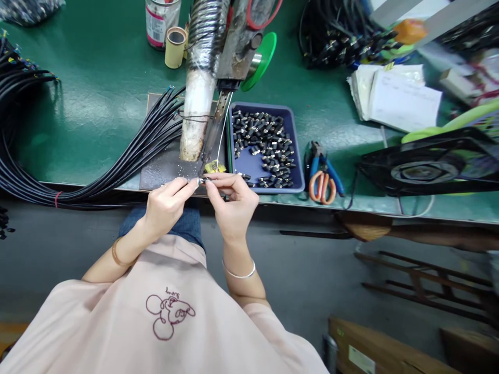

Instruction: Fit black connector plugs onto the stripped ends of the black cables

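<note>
My left hand [167, 203] is closed in a pinch at the table's front edge, its fingertips meeting those of my right hand [234, 203]. Between them shows a small black and silver connector [201, 181], pinched by my right thumb and finger. What my left fingers grip is too small and covered to make out. Just above the fingertips ends a metal soldering tip [212, 137] on a stand, with a thin solder wire [221, 137] beside it. A yellow pad [214, 167] lies below the tip. Black cables [128, 158] curve in from the left.
A blue tray [299, 156] of several connectors stands right of my hands. Beyond it lie orange-handled scissors [323, 186], blue-handled pliers [333, 174] and a black fan [421, 166]. A wrapped duct [198, 98] hangs close above my hands. Behind are a green spool [265, 62] and a can [158, 23].
</note>
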`<state>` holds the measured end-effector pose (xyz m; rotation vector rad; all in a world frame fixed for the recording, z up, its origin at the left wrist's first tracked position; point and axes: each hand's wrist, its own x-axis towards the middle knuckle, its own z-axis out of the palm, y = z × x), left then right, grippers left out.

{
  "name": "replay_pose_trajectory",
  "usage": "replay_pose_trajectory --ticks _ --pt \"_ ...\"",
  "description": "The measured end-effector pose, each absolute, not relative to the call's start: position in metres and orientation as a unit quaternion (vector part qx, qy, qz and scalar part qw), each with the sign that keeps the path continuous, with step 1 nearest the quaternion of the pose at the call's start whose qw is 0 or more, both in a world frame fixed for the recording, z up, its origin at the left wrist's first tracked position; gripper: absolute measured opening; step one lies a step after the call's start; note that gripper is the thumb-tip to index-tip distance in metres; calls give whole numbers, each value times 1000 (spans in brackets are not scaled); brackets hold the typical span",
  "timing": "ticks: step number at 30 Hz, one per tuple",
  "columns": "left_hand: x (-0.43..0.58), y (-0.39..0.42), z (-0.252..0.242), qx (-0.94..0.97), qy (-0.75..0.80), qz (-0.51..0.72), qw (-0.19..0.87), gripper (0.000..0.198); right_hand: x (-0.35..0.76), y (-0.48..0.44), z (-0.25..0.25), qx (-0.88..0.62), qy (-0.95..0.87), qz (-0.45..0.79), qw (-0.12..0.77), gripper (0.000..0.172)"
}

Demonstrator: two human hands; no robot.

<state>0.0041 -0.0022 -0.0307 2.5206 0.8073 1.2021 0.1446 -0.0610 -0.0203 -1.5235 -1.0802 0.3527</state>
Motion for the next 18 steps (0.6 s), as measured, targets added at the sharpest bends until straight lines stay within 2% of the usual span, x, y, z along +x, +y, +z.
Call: replay_pose_trajectory --ticks 6,13,18 --pt "3 -2 -35 863 274 416 90 33 146 -59 -20 -643 -457 180 587 11" --pt "6 -3 -38 871 286 393 70 35 142 -58 -19 -659 -512 52 547 10" --pt "5 -4 -42 864 277 403 117 34 144 -57 -16 -664 -516 73 535 15"
